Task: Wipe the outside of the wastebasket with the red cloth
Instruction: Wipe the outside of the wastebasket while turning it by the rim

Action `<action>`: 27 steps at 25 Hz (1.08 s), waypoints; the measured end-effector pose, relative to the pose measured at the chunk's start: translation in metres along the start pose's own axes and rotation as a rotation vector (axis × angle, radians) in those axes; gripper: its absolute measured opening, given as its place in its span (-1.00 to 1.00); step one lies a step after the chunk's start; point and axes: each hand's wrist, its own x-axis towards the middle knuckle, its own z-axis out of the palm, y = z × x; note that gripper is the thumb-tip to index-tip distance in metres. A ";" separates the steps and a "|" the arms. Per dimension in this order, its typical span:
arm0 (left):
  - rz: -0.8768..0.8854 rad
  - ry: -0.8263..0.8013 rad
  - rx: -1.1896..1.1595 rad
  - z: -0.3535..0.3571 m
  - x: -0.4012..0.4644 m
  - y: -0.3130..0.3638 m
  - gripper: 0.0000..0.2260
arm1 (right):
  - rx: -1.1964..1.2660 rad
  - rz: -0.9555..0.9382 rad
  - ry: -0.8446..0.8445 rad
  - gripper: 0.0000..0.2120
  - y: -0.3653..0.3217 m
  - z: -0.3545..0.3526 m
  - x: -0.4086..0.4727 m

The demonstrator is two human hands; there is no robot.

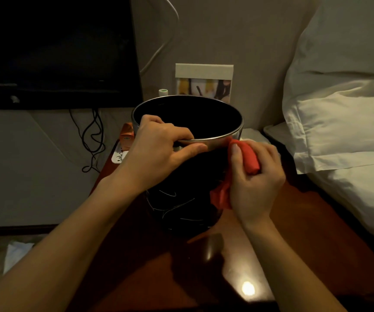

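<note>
Both hands busy: left hand (156, 147) grips wastebasket (188, 176) rim, right hand (252, 176) clutches red cloth (248, 158); glossy, probably wooden nightstand (294, 221).

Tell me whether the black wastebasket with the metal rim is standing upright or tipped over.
Upright. The black wastebasket with the metal rim stands on the reddish wooden table, its round opening facing up, the left hand gripping the rim.
</note>
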 end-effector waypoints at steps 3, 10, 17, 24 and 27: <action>0.007 0.002 -0.010 -0.001 0.000 -0.002 -0.71 | 0.029 -0.086 -0.132 -0.85 -0.009 0.002 -0.018; -0.002 -0.035 -0.008 -0.002 0.001 -0.002 -0.80 | 0.005 -0.038 -0.026 -0.87 -0.001 0.000 -0.002; 0.003 -0.035 -0.040 -0.003 0.000 -0.001 -0.77 | 0.048 -0.111 -0.247 -0.83 0.007 -0.002 -0.042; 0.008 -0.043 -0.032 -0.004 0.001 -0.001 -0.81 | -0.030 -0.069 -0.109 -0.85 0.018 -0.004 -0.027; -0.004 -0.035 -0.031 -0.004 0.000 -0.002 -0.81 | -0.010 -0.028 -0.282 -0.78 0.027 -0.007 -0.066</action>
